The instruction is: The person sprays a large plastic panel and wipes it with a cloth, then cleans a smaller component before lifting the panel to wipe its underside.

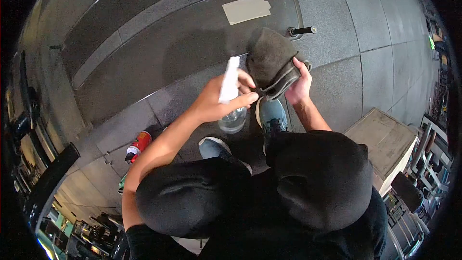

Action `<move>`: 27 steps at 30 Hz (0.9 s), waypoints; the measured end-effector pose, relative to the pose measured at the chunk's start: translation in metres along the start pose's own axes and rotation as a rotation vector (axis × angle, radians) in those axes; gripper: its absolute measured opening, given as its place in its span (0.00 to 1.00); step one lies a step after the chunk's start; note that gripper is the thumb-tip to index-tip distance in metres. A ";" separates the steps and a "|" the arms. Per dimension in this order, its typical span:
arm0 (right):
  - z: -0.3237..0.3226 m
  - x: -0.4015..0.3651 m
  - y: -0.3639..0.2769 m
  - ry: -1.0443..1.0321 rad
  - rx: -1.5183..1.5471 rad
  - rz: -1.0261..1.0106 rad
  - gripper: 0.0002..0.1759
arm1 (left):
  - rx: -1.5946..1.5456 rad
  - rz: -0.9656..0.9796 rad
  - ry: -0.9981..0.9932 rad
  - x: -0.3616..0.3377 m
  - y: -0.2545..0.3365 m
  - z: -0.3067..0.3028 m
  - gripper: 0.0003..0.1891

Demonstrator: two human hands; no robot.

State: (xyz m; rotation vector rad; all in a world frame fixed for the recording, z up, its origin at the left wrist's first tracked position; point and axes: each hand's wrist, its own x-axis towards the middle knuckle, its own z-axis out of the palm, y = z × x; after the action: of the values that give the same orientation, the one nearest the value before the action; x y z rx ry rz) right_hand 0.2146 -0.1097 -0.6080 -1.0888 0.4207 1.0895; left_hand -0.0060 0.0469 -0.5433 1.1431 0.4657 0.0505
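A spray bottle (233, 121) with a white nozzle head and a clear body is in my left hand (216, 100), which closes round its neck. The thumb and fingertips of that hand point right, close to the edge of a dark grey cloth (273, 57). My right hand (299, 84) grips this folded cloth by its right side, thumb on top. The cloth hangs out in front of my shoes (272, 113), over the near edge of a dark flat panel (192, 43).
A pale label (246, 10) lies on the panel, and a short black peg (304, 30) sticks out at its right end. A red bottle (139, 145) lies on the tiled floor at left. A wooden-topped box (380, 139) stands at right. Gym equipment (36, 125) lines the left edge.
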 end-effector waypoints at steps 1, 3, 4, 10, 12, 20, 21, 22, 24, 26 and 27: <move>0.010 -0.002 0.001 -0.030 0.031 0.030 0.27 | -0.065 0.009 -0.050 0.005 0.006 0.003 0.13; 0.030 -0.012 0.001 -0.056 0.045 0.042 0.27 | 0.031 -0.013 -0.108 0.017 0.001 0.001 0.13; 0.034 -0.015 -0.002 -0.078 0.061 0.053 0.27 | 0.074 -0.024 -0.123 0.023 -0.002 0.000 0.13; -0.015 -0.002 0.000 0.065 0.020 -0.071 0.27 | 0.296 -0.087 -0.338 0.072 -0.004 0.001 0.14; -0.032 -0.002 -0.005 0.152 0.039 -0.241 0.26 | 0.302 -0.087 -0.356 0.097 -0.010 0.007 0.15; -0.082 -0.006 -0.034 0.183 0.098 -0.359 0.17 | 0.358 -0.054 -0.304 0.168 -0.010 0.021 0.13; -0.082 -0.007 -0.036 0.212 0.118 -0.348 0.15 | 0.419 -0.088 -0.306 0.171 -0.008 0.022 0.11; -0.085 -0.006 -0.038 0.216 0.116 -0.350 0.15 | 0.416 -0.088 -0.309 0.173 -0.009 0.023 0.11; -0.089 -0.003 -0.039 0.243 0.107 -0.332 0.17 | 0.363 -0.115 -0.356 0.175 -0.013 0.025 0.10; -0.086 -0.004 -0.041 0.231 0.113 -0.329 0.17 | 0.389 -0.112 -0.372 0.178 -0.022 0.025 0.11; -0.085 -0.006 -0.042 0.220 0.119 -0.324 0.17 | 0.416 -0.110 -0.387 0.178 -0.024 0.026 0.12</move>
State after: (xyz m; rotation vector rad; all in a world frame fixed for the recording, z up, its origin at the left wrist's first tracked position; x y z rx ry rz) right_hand 0.2668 -0.1877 -0.6212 -1.1290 0.4579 0.6545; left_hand 0.1602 0.0630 -0.6149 1.4917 0.1941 -0.3732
